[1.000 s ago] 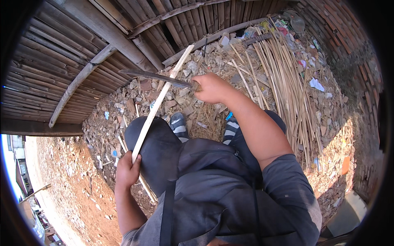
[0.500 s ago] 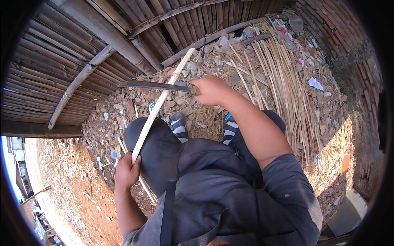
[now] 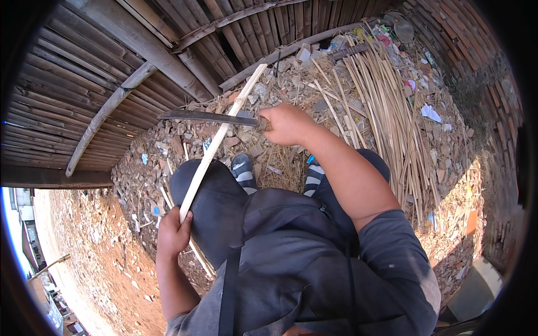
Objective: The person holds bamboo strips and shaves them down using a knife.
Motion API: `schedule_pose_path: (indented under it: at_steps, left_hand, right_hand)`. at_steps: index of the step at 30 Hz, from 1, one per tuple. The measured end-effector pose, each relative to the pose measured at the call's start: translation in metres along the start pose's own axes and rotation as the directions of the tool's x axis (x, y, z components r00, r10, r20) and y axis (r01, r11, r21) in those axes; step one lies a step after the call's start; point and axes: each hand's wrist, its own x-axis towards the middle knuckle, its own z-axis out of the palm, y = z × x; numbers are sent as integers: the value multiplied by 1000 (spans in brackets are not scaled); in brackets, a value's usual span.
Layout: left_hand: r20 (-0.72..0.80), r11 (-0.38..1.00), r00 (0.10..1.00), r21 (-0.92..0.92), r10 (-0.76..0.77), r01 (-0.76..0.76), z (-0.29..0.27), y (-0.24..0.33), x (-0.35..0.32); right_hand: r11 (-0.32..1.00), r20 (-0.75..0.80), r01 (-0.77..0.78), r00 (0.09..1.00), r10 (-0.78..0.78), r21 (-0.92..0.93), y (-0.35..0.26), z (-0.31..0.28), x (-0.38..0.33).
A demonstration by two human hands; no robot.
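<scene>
My left hand (image 3: 172, 234) grips the near end of a long pale bamboo strip (image 3: 224, 134), which slants up and away over my left knee toward the wall. My right hand (image 3: 288, 124) is closed on the handle of a long dark knife (image 3: 204, 117). Its blade points left and lies across the strip, about two thirds of the way up. Whether the edge touches the strip I cannot tell. My feet in striped socks (image 3: 244, 171) rest on rubble below the blade.
A bamboo-slat wall (image 3: 67, 95) with round poles runs along the left and top. A pile of split bamboo strips (image 3: 386, 106) lies on the right. Rubble, shavings and litter cover the ground, and a brick wall (image 3: 476, 50) curves round the right.
The knife has moved up along the strip, away from me, with my right hand. My left hand keeps its hold on the strip's near end.
</scene>
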Motion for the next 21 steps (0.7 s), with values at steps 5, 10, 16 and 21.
schedule_pose_path:
  at_steps: [5,10,16,21]
  left_hand:
    - [-10,1000,1000,22,10,-10,1,4,0]
    - [-43,995,999,95,10,-6,4,4,-1]
    - [-24,998,999,55,24,-23,3,-1,-3]
    - [-29,1000,999,15,27,-27,5,-3,1]
  right_hand:
    - [998,-19,46,999,-45,36,28,8,19]
    - [987,-178,-108,975,129,121,29,27,20]
    - [997,24,2,1000,0,-80,-10,10,2]
    - [981,-124,-92,986,114,173,31,7,18]
